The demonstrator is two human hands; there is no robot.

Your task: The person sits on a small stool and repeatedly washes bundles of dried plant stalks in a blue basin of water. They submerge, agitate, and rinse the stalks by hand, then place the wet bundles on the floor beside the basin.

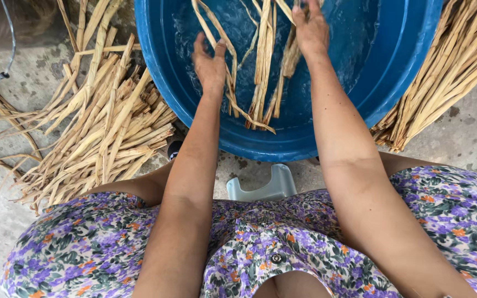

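Dried plant strips [263, 60]: tan, long, flat, wet; loose bundle lying lengthwise in water of round blue basin [161, 72], several ends draped over near rim.

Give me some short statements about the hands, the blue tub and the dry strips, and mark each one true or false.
1. Both hands are inside the blue tub. True.
2. The tub holds water with strips in the tub. True.
3. The left hand grips a knife. False: it holds no tool; its open fingers touch a wet strip.
4. Dry strips lie only on the left of the tub. False: there is a left pile and a right pile.
5. The right hand rests on the ground. False: it touches the strips in the tub.
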